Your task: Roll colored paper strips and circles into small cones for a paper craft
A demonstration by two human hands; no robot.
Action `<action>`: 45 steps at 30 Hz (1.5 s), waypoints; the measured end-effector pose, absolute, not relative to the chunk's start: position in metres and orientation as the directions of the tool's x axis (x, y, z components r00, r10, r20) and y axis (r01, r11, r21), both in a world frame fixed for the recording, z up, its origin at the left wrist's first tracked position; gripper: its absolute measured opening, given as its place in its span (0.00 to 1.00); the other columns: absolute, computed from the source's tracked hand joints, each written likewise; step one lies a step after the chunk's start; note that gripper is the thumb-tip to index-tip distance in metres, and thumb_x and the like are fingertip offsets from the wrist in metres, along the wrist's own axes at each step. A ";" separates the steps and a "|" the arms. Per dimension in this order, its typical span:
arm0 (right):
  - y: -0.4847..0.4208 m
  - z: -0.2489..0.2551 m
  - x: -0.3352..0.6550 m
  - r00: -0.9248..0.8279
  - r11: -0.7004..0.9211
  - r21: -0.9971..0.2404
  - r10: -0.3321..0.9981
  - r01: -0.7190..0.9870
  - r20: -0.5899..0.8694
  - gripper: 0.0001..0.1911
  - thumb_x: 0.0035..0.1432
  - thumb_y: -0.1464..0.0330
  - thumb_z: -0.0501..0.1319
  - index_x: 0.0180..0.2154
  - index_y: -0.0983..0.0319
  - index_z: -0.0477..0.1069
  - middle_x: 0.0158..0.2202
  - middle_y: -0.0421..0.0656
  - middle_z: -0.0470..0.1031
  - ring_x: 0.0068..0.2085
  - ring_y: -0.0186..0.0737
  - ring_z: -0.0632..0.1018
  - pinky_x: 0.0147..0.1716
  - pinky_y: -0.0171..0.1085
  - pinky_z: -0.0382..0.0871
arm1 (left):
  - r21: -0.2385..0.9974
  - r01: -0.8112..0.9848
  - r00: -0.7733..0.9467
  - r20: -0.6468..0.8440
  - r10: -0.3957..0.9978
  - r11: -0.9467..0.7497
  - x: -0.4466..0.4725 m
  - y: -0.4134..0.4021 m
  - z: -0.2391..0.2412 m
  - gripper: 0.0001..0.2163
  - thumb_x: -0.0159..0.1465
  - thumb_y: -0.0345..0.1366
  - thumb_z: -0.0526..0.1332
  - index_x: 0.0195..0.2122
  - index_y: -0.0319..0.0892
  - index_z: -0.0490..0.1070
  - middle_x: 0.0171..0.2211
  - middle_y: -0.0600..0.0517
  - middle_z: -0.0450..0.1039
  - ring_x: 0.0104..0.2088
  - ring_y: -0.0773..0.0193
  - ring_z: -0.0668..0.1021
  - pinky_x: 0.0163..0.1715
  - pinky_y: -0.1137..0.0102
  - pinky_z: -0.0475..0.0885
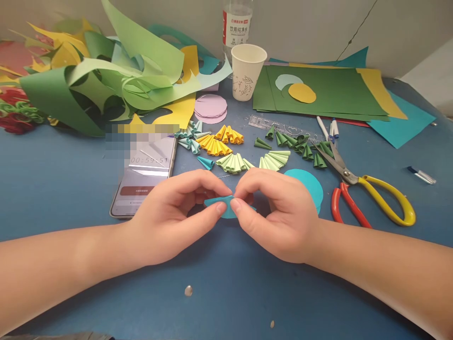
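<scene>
Between both hands is a folded piece of turquoise paper (228, 210), its lower edge rounded. My left hand (180, 208) pinches it from the left with thumb and fingertips. From the other side my right hand (276, 212) grips it the same way, the two thumbs nearly meeting. Partly behind my right hand lies a stack of turquoise paper circles (306, 189). Just beyond the fingers are rolled paper cones: a turquoise cone (206, 163), light green cones (233, 163), yellow cones (215, 145), pale blue cones (191, 139) and dark green cones (304, 147).
A phone (123, 198) lies beside my left wrist. Scissors (348, 177) rest open at the right. Behind are a paper cup (247, 71), a bottle (238, 28), lilac circles (210, 108), a clear ruler (262, 122), green sheets (332, 94) and a pile of paper offcuts (148, 52).
</scene>
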State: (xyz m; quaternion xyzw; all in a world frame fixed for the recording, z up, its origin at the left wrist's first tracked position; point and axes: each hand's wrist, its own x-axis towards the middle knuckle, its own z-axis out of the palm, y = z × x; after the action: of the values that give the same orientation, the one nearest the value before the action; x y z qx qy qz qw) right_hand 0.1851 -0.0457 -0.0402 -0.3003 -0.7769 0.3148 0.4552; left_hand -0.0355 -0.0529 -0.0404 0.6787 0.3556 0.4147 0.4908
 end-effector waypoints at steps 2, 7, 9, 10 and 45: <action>-0.045 -0.040 0.185 -0.410 0.601 -0.776 0.767 0.190 0.493 0.08 0.65 0.71 0.65 0.33 0.57 0.69 0.28 0.39 0.74 0.29 0.37 0.72 0.30 0.38 0.69 | 0.957 0.088 0.384 0.223 0.896 -0.276 -0.035 -0.053 -0.042 0.04 0.69 0.36 0.71 0.44 0.46 0.81 0.37 0.49 0.83 0.38 0.61 0.82 0.37 0.69 0.81; -0.044 -0.042 0.185 -0.434 0.582 -0.794 0.770 0.177 0.468 0.08 0.64 0.71 0.65 0.33 0.58 0.69 0.28 0.40 0.74 0.28 0.36 0.71 0.28 0.37 0.68 | 0.941 0.079 0.409 0.269 0.872 -0.328 -0.034 -0.051 -0.042 0.03 0.68 0.34 0.71 0.43 0.45 0.83 0.36 0.48 0.83 0.36 0.62 0.83 0.35 0.70 0.81; -0.044 -0.042 0.185 -0.433 0.585 -0.795 0.766 0.162 0.475 0.08 0.64 0.72 0.65 0.32 0.58 0.68 0.28 0.39 0.73 0.27 0.36 0.71 0.28 0.37 0.68 | 0.939 0.083 0.412 0.273 0.869 -0.334 -0.034 -0.051 -0.041 0.03 0.68 0.34 0.71 0.42 0.45 0.83 0.35 0.48 0.83 0.35 0.62 0.83 0.34 0.71 0.80; -0.044 -0.041 0.185 -0.430 0.583 -0.797 0.767 0.156 0.477 0.09 0.64 0.72 0.65 0.32 0.58 0.68 0.27 0.39 0.73 0.27 0.36 0.71 0.28 0.37 0.68 | 0.939 0.085 0.408 0.272 0.871 -0.333 -0.034 -0.051 -0.040 0.03 0.68 0.33 0.71 0.42 0.46 0.84 0.34 0.49 0.83 0.34 0.63 0.82 0.33 0.71 0.80; -0.044 -0.041 0.182 -0.503 0.503 -0.836 0.793 0.220 0.345 0.23 0.62 0.73 0.63 0.26 0.57 0.49 0.23 0.35 0.59 0.25 0.30 0.60 0.24 0.33 0.55 | 0.980 0.049 0.295 0.172 0.940 -0.194 -0.035 -0.054 -0.035 0.08 0.68 0.25 0.68 0.36 0.45 0.82 0.30 0.54 0.79 0.31 0.69 0.80 0.30 0.78 0.76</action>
State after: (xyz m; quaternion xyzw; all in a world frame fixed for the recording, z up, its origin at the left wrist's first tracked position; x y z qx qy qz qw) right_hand 0.1820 -0.0437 -0.0406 -0.3248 -0.7799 0.3782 0.3784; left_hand -0.0351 -0.0539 -0.0351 0.6310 0.3917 0.4460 0.4995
